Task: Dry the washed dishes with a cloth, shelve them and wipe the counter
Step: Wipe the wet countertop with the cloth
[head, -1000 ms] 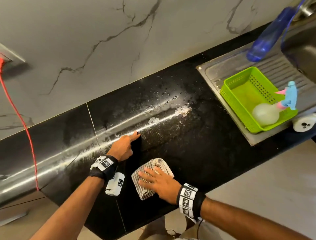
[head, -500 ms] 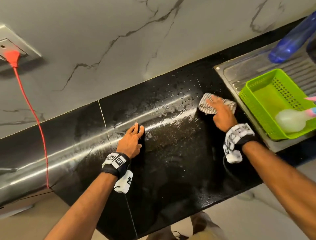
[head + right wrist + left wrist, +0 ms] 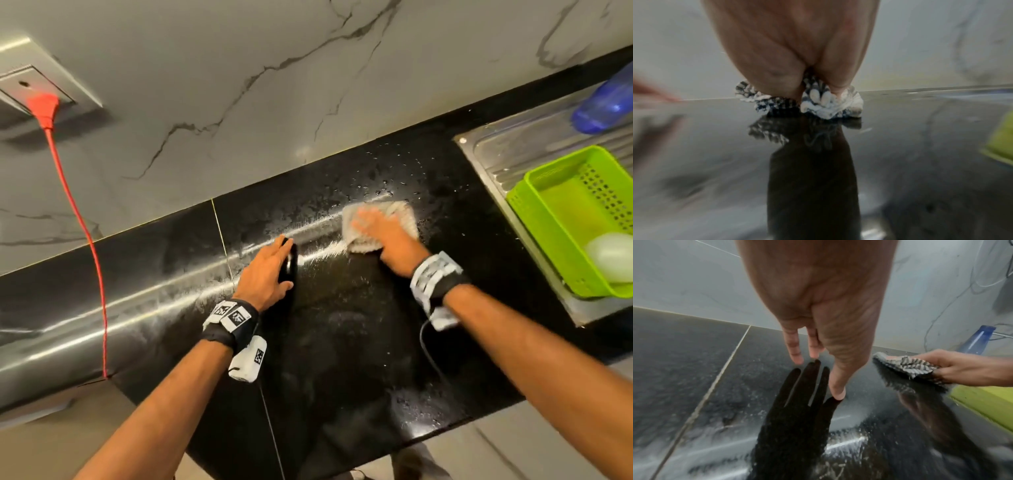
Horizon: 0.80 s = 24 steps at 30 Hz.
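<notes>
My right hand (image 3: 380, 236) presses flat on a folded checked cloth (image 3: 404, 216) on the wet black counter (image 3: 342, 342), near the back wall; it is motion-blurred. In the left wrist view the cloth (image 3: 908, 366) lies bunched under the right hand's fingers (image 3: 953, 366). The right wrist view shows the cloth (image 3: 824, 104) crumpled under the hand (image 3: 793, 48). My left hand (image 3: 277, 260) rests open on the counter to the cloth's left, with its fingers (image 3: 795, 352) straight and their tips touching the stone. Water drops and streaks cover the counter around both hands.
A green plastic basket (image 3: 534, 219) holding a pale round object (image 3: 613, 257) sits on the steel drainboard (image 3: 513, 150) at the right. A blue bottle (image 3: 606, 99) stands behind it. A red cord (image 3: 82, 219) runs from a wall socket (image 3: 20, 85) down across the counter's left part.
My right hand slid the cloth from the front of the counter to the far right by the drainboard, then back left toward the left hand. The left hand stayed planted.
</notes>
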Available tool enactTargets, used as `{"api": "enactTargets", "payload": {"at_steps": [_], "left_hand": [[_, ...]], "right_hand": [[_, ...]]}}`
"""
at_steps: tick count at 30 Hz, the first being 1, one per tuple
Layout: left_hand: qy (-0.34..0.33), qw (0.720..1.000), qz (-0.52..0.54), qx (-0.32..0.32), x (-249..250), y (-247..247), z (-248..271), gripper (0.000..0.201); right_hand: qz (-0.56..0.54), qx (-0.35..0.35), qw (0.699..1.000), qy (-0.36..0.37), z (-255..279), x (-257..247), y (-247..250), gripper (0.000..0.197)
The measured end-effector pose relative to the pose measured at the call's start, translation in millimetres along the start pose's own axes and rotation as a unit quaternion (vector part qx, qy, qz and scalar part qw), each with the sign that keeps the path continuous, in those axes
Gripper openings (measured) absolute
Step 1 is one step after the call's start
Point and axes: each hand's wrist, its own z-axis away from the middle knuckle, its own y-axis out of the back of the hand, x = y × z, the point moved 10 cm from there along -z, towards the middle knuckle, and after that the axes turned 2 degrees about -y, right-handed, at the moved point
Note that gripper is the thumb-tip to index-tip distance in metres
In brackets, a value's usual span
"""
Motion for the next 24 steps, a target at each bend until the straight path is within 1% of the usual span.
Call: {"api": "enactTargets", "payload": {"at_steps": [2, 3, 4, 5, 6, 7, 8, 9, 11, 12, 13, 14, 15, 16, 17, 18, 20, 21, 22, 23, 24], "left_hand": [[0.013, 1.0, 0.01, -0.001, -7, -1, -5, 0.101], [0.019, 1.0, 0.013, -0.005, -9, -2, -7, 0.102], [0.023, 1.0, 0.011, -0.009, -12, -2, -9, 0.102], [0.024, 1.0, 0.005, -0.013, -13, -1, -11, 0.103], [0.022, 1.0, -0.003, -0.019, -12, -1, -12, 0.104], [0.019, 1.0, -0.009, -0.023, -12, 0, -14, 0.104], [0.018, 0.999, -0.015, -0.027, -11, 1, -15, 0.104], [0.017, 0.999, -0.019, -0.03, -10, 2, -16, 0.104], [0.014, 0.999, -0.032, -0.035, -9, 5, -18, 0.104], [0.01, 0.999, -0.039, -0.036, -9, 5, -19, 0.104], [0.009, 0.999, -0.043, -0.032, -8, 7, -19, 0.106], [0.014, 0.999, -0.042, -0.021, -10, 10, -20, 0.109], [0.026, 0.999, -0.039, -0.011, -13, 14, -21, 0.116], [0.043, 0.998, -0.036, -0.007, -17, 16, -21, 0.122], [0.056, 0.998, -0.036, -0.011, -20, 16, -21, 0.127], [0.063, 0.997, -0.036, -0.02, -22, 16, -22, 0.129], [0.063, 0.997, -0.039, -0.037, -22, 16, -26, 0.131], [0.06, 0.996, -0.045, -0.045, -20, 15, -27, 0.13], [0.057, 0.996, -0.053, -0.053, -19, 15, -29, 0.13], [0.054, 0.995, -0.062, -0.062, -17, 15, -29, 0.129], [0.052, 0.994, -0.069, -0.069, -16, 14, -30, 0.127]], "right_hand": [[0.031, 0.066, 0.994, -0.077, -23, 58, 55, 0.08], [0.051, 0.097, 0.988, -0.106, -24, 79, 75, 0.083], [0.067, 0.115, 0.983, -0.125, -21, 89, 87, 0.087], [0.073, 0.125, 0.981, -0.132, -16, 90, 87, 0.089], [0.07, 0.123, 0.982, -0.124, -12, 85, 73, 0.088], [0.052, 0.097, 0.987, -0.114, -5, 72, 47, 0.087], [0.035, 0.058, 0.993, -0.099, 4, 51, 13, 0.087], [0.02, 0.022, 0.997, -0.068, 15, 21, -24, 0.087], [-0.008, -0.037, 0.998, 0.057, 38, -56, -88, 0.09], [0.003, -0.065, 0.992, 0.11, 45, -88, -106, 0.094], [0.031, -0.077, 0.986, 0.146, 45, -107, -112, 0.097], [0.04, -0.067, 0.984, 0.162, 34, -110, -104, 0.1], [0.038, -0.042, 0.986, 0.158, 20, -103, -89, 0.101], [0.025, -0.018, 0.99, 0.137, 1, -83, -72, 0.101], [0.007, -0.001, 0.995, 0.097, -16, -60, -50, 0.098], [-0.005, 0.021, 0.999, 0.042, -31, -31, -21, 0.09], [0.007, 0.081, 0.995, -0.061, -51, 27, 40, 0.076], [0.03, 0.113, 0.988, -0.1, -55, 53, 66, 0.076], [0.056, 0.129, 0.982, -0.124, -56, 72, 83, 0.08], [0.079, 0.127, 0.979, -0.138, -57, 83, 90, 0.081], [0.091, 0.122, 0.979, -0.137, -60, 85, 84, 0.079]]}}
